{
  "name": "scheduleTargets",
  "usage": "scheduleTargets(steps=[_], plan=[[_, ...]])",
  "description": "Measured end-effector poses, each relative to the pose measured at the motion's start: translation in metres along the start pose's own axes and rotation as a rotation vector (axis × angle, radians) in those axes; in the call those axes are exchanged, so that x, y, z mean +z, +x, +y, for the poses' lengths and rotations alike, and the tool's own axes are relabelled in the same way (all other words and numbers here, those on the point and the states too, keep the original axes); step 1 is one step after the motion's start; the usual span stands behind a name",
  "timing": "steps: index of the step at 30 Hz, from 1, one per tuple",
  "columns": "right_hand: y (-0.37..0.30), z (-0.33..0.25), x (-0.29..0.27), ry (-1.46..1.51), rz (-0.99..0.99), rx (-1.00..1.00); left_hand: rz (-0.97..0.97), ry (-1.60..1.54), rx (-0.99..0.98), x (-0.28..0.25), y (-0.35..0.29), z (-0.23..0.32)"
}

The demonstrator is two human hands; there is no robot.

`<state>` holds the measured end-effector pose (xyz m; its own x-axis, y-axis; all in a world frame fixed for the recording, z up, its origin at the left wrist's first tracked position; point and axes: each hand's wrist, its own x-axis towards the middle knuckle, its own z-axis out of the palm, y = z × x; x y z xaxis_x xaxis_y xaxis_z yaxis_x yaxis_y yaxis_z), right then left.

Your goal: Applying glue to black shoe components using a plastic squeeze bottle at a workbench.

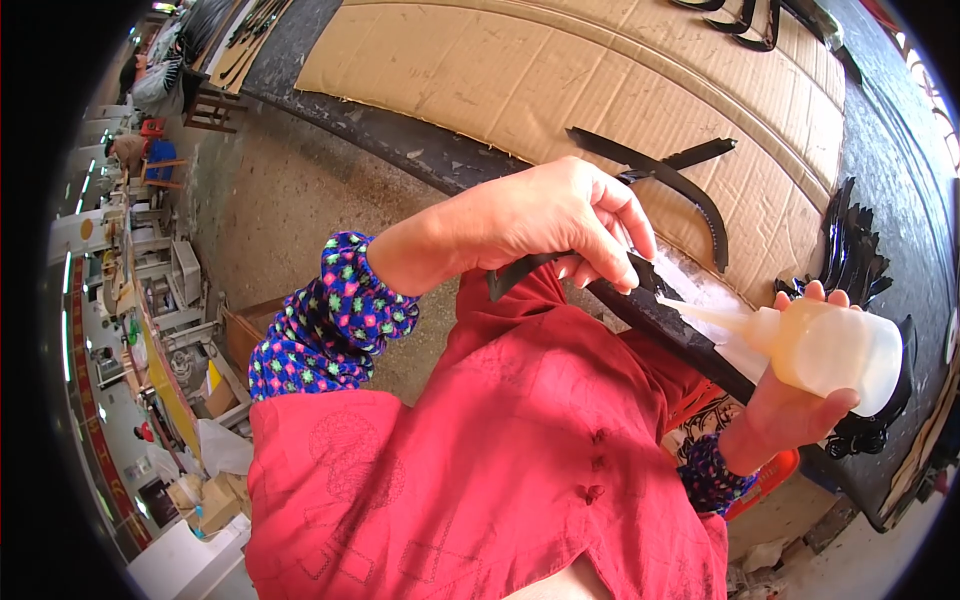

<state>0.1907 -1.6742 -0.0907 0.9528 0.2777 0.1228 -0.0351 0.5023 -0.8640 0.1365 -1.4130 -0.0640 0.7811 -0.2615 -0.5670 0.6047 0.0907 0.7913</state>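
Observation:
My left hand (560, 215) is closed at the table edge, thumb and fingers pinching a black curved strip (518, 273). One end of the strip hangs out under the wrist. In my right hand (780, 410) lies a translucent white squeeze bottle (845, 355), tilted on its side, with pale liquid inside. Its thin nozzle points left toward the strip's end near my left fingertips; whether the two touch I cannot tell. White paper (712, 310) lies on the table beneath the nozzle. Beyond my left hand, black strips (690, 190) cross each other on brown cardboard (480, 75).
A pile of glossy black strips (852, 245) sits at the right of the dark table (910, 190). More curved black pieces (745, 25) lie at the far edge. Below the table is a red basket (765, 485). A wooden stool (212, 108) stands on the floor at left.

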Motion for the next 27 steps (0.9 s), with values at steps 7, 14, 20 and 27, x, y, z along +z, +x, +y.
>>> scheduleTargets(steps=[7, 14, 20, 27], plan=[[0.007, 0.000, 0.011, 0.033, 0.076, -0.037, -0.003, 0.009, 0.005, 0.000, -0.001, 0.002], [0.010, 0.004, 0.002, 0.079, -0.042, 0.030, 0.029, -0.061, 0.018, -0.009, -0.009, 0.008], [0.022, 0.001, -0.026, 0.072, 0.001, 0.002, 0.445, -0.069, 0.289, -0.075, -0.013, 0.047], [0.040, -0.005, -0.072, 0.181, 0.140, -0.259, 0.819, 0.097, 0.463, -0.230, 0.095, 0.138]])
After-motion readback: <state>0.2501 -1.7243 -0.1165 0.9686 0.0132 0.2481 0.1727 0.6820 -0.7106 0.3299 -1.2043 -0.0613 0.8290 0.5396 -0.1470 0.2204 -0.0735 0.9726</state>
